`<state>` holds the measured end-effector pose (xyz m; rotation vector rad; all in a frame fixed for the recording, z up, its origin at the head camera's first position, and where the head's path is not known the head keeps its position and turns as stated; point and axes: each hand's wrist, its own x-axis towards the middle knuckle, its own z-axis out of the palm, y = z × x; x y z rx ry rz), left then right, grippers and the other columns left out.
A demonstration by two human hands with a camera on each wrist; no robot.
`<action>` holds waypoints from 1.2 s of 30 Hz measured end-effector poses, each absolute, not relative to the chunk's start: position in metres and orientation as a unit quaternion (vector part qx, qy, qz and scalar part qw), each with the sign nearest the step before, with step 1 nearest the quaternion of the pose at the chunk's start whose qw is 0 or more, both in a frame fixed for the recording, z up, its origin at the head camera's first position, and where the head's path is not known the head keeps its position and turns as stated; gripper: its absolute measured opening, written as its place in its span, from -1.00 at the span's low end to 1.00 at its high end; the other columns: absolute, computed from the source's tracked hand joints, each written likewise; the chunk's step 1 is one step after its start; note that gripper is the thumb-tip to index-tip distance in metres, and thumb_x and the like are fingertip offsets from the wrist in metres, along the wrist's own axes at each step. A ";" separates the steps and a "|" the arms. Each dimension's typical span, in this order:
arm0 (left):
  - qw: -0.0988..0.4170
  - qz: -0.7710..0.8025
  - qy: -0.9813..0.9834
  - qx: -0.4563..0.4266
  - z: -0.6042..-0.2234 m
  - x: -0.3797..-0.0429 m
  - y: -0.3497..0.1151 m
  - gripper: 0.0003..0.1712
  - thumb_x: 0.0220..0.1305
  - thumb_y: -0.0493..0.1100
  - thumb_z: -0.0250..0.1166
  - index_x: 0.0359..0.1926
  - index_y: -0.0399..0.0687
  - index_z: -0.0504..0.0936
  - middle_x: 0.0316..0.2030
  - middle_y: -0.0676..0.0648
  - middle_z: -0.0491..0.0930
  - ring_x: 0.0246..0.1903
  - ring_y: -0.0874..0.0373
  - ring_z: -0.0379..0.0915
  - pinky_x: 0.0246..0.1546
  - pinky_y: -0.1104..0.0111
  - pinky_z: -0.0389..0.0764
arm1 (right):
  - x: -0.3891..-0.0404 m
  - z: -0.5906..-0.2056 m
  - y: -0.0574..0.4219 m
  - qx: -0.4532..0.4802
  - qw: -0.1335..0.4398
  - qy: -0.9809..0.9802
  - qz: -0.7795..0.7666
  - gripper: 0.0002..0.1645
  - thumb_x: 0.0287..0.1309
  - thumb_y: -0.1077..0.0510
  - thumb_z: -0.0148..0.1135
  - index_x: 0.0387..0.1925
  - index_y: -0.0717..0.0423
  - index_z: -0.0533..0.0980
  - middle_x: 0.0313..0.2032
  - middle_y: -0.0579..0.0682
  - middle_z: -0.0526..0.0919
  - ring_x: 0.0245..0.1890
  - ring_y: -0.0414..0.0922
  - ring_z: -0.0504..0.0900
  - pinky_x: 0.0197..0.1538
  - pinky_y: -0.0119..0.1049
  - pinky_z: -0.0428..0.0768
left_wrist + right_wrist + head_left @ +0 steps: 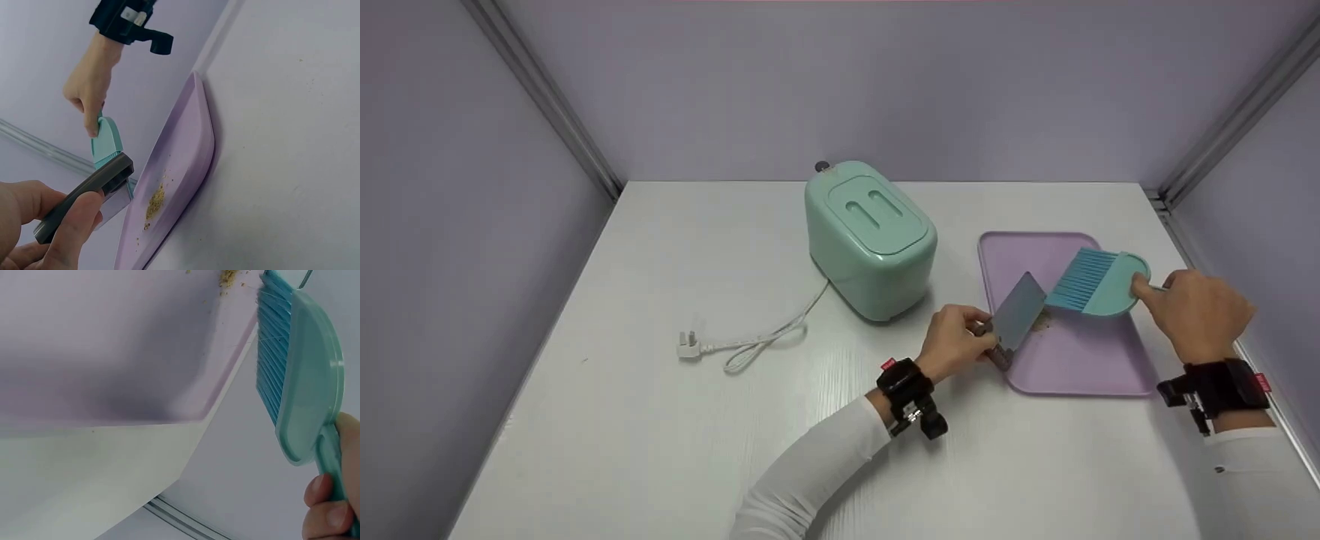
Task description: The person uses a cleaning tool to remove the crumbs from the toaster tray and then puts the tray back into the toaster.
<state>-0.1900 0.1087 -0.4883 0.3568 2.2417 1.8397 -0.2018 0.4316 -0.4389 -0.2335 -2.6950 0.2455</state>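
My left hand (952,341) pinches the dark handle edge of a grey metal crumb tray (1020,311), its flat plate tilted over the left part of a purple tray (1087,367). In my right hand (1204,315) is the handle of a teal hand brush (1121,285). Its blue bristles (273,349) point left, their tips close to the crumb tray's right edge in the head view. A small heap of yellow-brown crumbs (154,203) lies in the purple tray, beneath the crumb tray. The left wrist view shows my fingers and thumb on either side of the dark handle.
A mint green toaster (855,255) with a slotted lid stands left of the purple tray, at the back. Its white cord (765,341) runs left to a plug (688,346) on the white table (660,450). Panel walls (840,90) enclose the back and sides.
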 end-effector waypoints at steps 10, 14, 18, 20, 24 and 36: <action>0.108 0.620 0.768 0.117 -0.489 -0.191 0.108 -0.73 0.06 -0.40 0.35 -0.15 -0.26 0.69 -0.45 -0.06 0.66 -0.57 0.28 0.59 -0.57 0.46 0.67 | -0.203 -0.422 0.410 -0.082 0.219 -0.967 0.101 -0.29 0.08 -0.31 0.23 -0.88 0.14 0.46 -0.86 -0.07 0.13 -0.76 -0.13 0.04 -0.72 -0.34 -0.12; 0.109 0.617 0.770 0.120 -0.489 -0.191 0.108 -0.74 0.06 -0.40 0.34 -0.16 -0.24 0.70 -0.44 -0.05 0.66 -0.57 0.31 0.58 -0.57 0.48 0.67 | -0.207 -0.419 0.399 -0.069 0.221 -0.966 0.110 -0.28 0.07 -0.30 0.27 -0.91 0.12 0.42 -0.87 -0.10 0.12 -0.77 -0.13 0.03 -0.72 -0.34 -0.13; 0.112 0.618 0.768 0.122 -0.489 -0.191 0.108 -0.73 0.06 -0.40 0.33 -0.15 -0.26 0.69 -0.43 -0.07 0.66 -0.56 0.32 0.58 -0.56 0.48 0.67 | -0.212 -0.421 0.393 -0.063 0.222 -0.967 0.109 -0.28 0.08 -0.29 0.26 -0.93 0.08 0.38 -0.87 -0.12 0.11 -0.77 -0.14 0.03 -0.72 -0.34 -0.13; 0.111 0.622 0.765 0.123 -0.489 -0.191 0.108 -0.71 0.06 -0.40 0.33 -0.13 -0.27 0.69 -0.43 -0.08 0.66 -0.57 0.31 0.58 -0.56 0.47 0.67 | -0.214 -0.424 0.393 -0.061 0.226 -0.967 0.102 -0.28 0.08 -0.27 0.26 -0.95 0.08 0.34 -0.87 -0.12 0.09 -0.76 -0.15 0.01 -0.72 -0.35 -0.14; 0.106 0.630 0.760 0.120 -0.489 -0.190 0.107 -0.70 0.06 -0.40 0.34 -0.11 -0.28 0.68 -0.46 -0.05 0.65 -0.57 0.29 0.58 -0.57 0.45 0.68 | -0.216 -0.428 0.395 -0.054 0.233 -0.967 0.086 -0.27 0.08 -0.22 0.25 -0.99 0.05 0.26 -0.88 -0.12 0.07 -0.75 -0.15 -0.03 -0.72 -0.35 -0.17; 0.097 0.627 0.763 0.120 -0.487 -0.191 0.105 -0.72 0.07 -0.41 0.33 -0.13 -0.29 0.69 -0.47 -0.04 0.64 -0.57 0.26 0.58 -0.58 0.45 0.67 | -0.207 -0.433 0.407 -0.055 0.207 -0.975 0.065 -0.26 0.13 -0.16 0.21 -0.98 0.02 0.15 -0.87 -0.13 0.02 -0.74 -0.15 -0.06 -0.73 -0.33 -0.14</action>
